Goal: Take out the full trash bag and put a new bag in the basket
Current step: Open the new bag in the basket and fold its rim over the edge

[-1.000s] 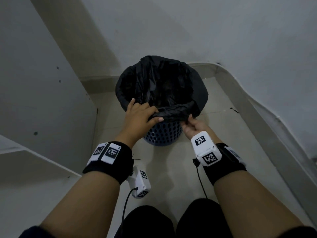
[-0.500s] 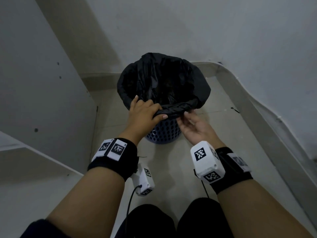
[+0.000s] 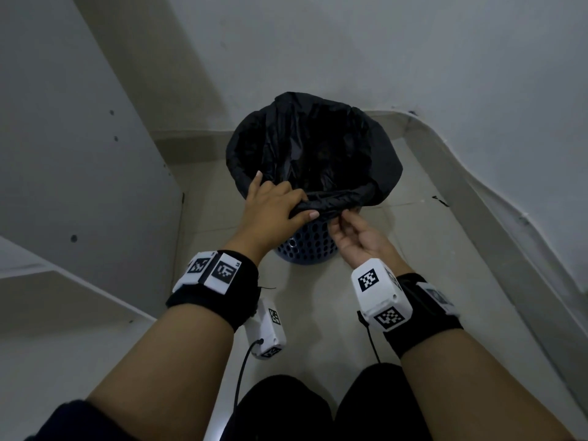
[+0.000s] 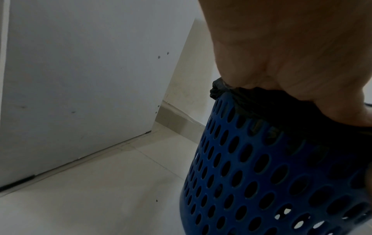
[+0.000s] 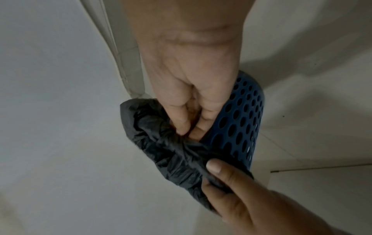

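Blue basket (image 3: pixel 305 246) standing upright on floor (image 3: pixel 397 281), mouth facing up, left hand (image 3: pixel 270 211) gripping black bag (image 3: pixel 318 154) at the near rim, right hand (image 3: pixel 356 240) pinching the same fold.

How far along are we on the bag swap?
Early. Nothing is finished: the black trash bag is in the blue basket, its edge over the rim. In hand: the left hand grips the bunched near edge, and the right hand pinches it. Left: lifting it out, fitting a new bag; none visible.

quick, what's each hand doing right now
Left hand: grips the rolled edge of the black trash bag at the blue basket rim.
Right hand: pinches the same rolled edge.
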